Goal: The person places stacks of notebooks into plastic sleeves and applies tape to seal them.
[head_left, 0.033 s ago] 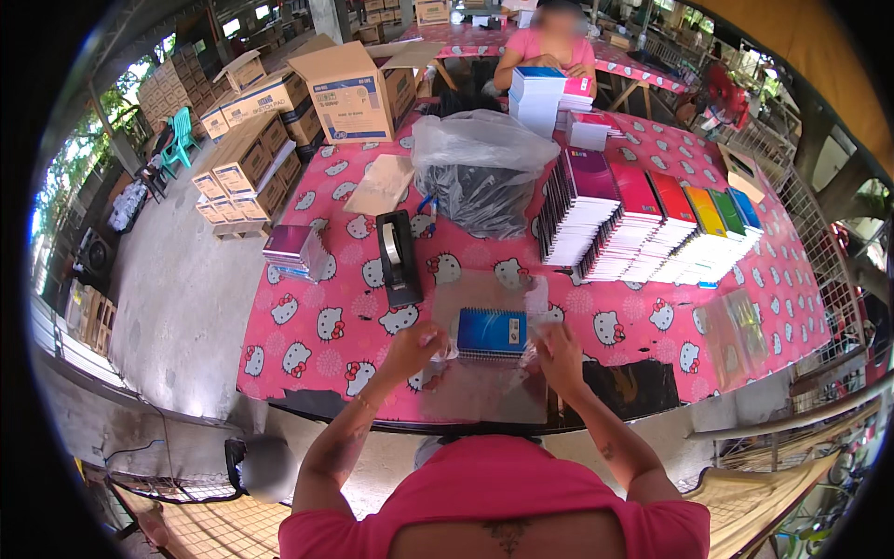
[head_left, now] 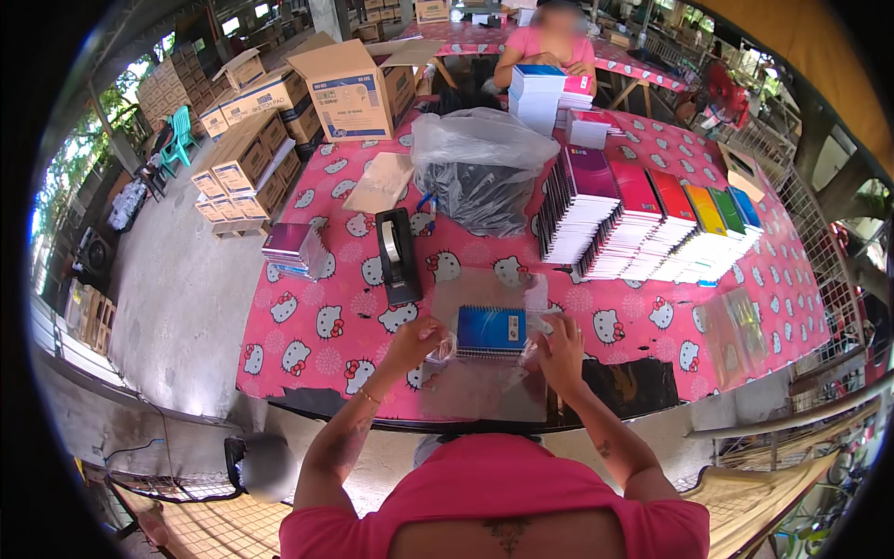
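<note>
A blue spiral notebook (head_left: 491, 328) lies in front of me, with clear plastic film (head_left: 484, 396) under and around it. My left hand (head_left: 415, 341) is closed in a pinch on the film at the notebook's left side. At its right side, my right hand (head_left: 561, 351) has its fingers drawn together on the film's other edge. Neither hand appears to grip the notebook itself. Beyond my left hand stands a black tape dispenser (head_left: 399, 261) with a roll in it.
Stacks of coloured spiral notebooks (head_left: 643, 219) stand at the right, near clear plastic sleeves (head_left: 733, 337). A grey plastic bag (head_left: 484, 168) sits mid-table; a wrapped notebook pile (head_left: 291, 250) is at left. Cartons (head_left: 354, 107) stand at the far left. Across the table sits a person (head_left: 549, 51).
My right hand has shifted very slightly, its fingers a little higher beside the notebook. My left hand has barely moved, and the notebook stays in place.
</note>
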